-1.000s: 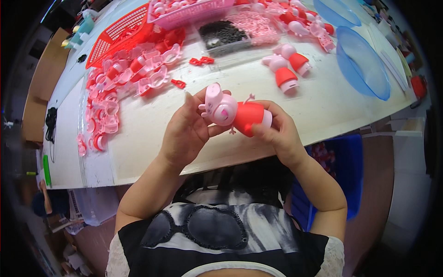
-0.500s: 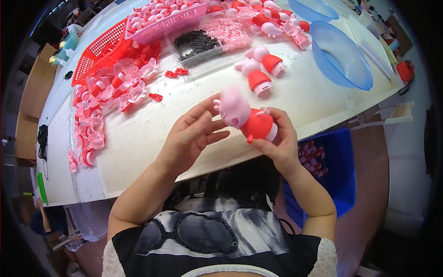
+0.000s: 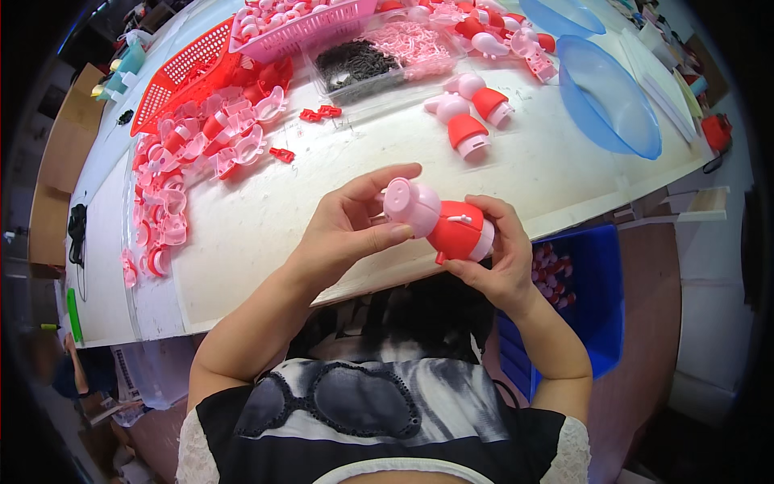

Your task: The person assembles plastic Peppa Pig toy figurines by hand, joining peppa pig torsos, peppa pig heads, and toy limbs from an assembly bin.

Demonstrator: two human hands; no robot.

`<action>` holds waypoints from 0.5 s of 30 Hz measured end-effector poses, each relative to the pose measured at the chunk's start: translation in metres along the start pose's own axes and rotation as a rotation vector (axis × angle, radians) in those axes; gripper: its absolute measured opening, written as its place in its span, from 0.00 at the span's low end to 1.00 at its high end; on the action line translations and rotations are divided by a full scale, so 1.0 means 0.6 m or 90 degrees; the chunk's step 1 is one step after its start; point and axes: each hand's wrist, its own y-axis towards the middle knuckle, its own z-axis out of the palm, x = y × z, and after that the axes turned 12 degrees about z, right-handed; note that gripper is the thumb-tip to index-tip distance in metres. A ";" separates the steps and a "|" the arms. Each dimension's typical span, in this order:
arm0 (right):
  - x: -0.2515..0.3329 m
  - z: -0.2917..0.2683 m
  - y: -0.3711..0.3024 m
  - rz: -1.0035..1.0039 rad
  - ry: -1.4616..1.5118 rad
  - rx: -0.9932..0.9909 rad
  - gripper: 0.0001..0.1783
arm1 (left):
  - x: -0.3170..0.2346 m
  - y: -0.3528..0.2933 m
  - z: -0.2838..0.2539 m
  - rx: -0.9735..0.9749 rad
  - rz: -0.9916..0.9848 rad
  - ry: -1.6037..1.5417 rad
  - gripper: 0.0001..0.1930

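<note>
Pink and red plastic makes the toy figure [image 3: 439, 218], which is between the two hands, directly at the fingertips of both. Its long axis goes slantwise from the left fingers to the right ones, the pink head being up at the left and the pale base down at the right. The right hand [image 3: 501, 262] is nearer to the base and has hold of it, the thumb below and the fingers above, opened only as wide as the red body. The left hand [image 3: 347, 222] is half open around the head, its index finger stretched out past it and its thumb lying at the lower side (whether this thumb really presses, I cannot tell). Beyond the right fingers, well apart from them, two similar figures [image 3: 468, 135] lie side by side on the table [image 3: 242, 270]. Past the left fingers, away from the body, is a small red part [image 3: 282, 154], and farther to the left of them spreads a pile of pink and red shells [image 3: 171, 202]. Bare table top gives open room between this pile and the left fingers. The near table edge runs close to the right thumb, and outside it, to the right of that hand, stands a blue bin [image 3: 601, 315].
</note>
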 end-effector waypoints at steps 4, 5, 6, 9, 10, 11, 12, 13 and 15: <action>0.005 0.008 -0.004 0.068 0.085 0.061 0.35 | 0.004 -0.005 -0.004 0.008 -0.021 -0.021 0.30; 0.005 0.009 -0.004 0.070 0.087 0.064 0.35 | 0.005 -0.007 -0.006 0.009 -0.007 -0.019 0.28; 0.006 0.009 -0.005 0.071 0.081 0.072 0.34 | 0.004 -0.009 -0.007 0.005 -0.008 -0.018 0.28; 0.002 0.007 -0.004 0.045 0.047 0.082 0.34 | -0.003 -0.012 -0.010 0.023 0.010 0.033 0.28; 0.000 0.006 -0.002 0.015 0.016 0.080 0.34 | -0.004 -0.013 -0.009 0.020 0.013 0.037 0.28; 0.000 0.007 0.000 0.016 0.017 0.081 0.34 | -0.006 -0.013 -0.009 0.017 0.017 0.042 0.28; 0.001 0.007 0.001 0.019 0.018 0.089 0.34 | -0.008 -0.012 -0.010 0.016 0.016 0.042 0.28; 0.001 0.008 0.001 0.023 0.018 0.095 0.35 | -0.010 -0.012 -0.011 0.017 0.000 0.049 0.28; 0.008 0.014 0.002 0.080 0.082 0.104 0.35 | -0.009 -0.011 -0.015 0.019 -0.018 0.055 0.27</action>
